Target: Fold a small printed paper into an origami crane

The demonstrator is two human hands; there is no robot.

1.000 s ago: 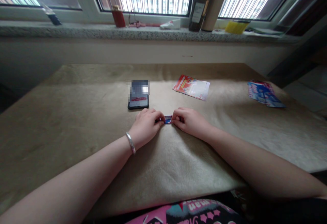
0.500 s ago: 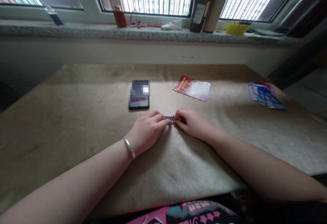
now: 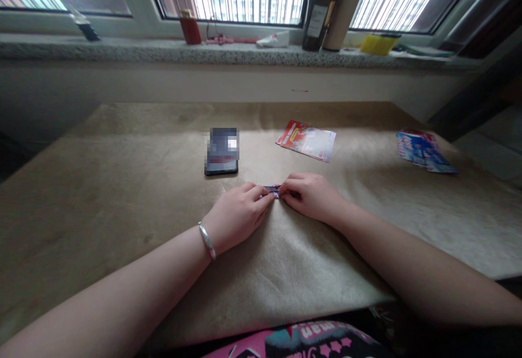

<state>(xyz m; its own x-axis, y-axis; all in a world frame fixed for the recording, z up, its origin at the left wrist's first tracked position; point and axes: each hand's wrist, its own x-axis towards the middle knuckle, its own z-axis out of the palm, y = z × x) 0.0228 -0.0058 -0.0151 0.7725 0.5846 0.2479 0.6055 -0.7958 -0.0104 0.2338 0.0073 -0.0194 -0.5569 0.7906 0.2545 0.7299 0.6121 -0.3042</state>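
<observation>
A small narrow strip of printed, folded-looking paper (image 3: 274, 190), dark blue and white with some red, lies on the table between my hands. My left hand (image 3: 240, 208), with a silver bangle at the wrist, has its fingers closed on the strip's left end. My right hand (image 3: 312, 195) pinches the right end with thumb and fingertips. Both hands rest low at the tabletop, fingertips close together. Most of the strip is hidden under the fingers.
A phone (image 3: 221, 156), partly pixelated, lies beyond my left hand. Red and white printed leaflets (image 3: 310, 140) lie beyond my right hand. Blue printed packets or cards (image 3: 424, 151) are at the far right. Bottles and a yellow container (image 3: 379, 44) stand on the stone windowsill (image 3: 138, 50).
My left hand's fingers have shifted slightly along the strip, and the right hand has moved a touch to the right. A bit more of the strip shows between them.
</observation>
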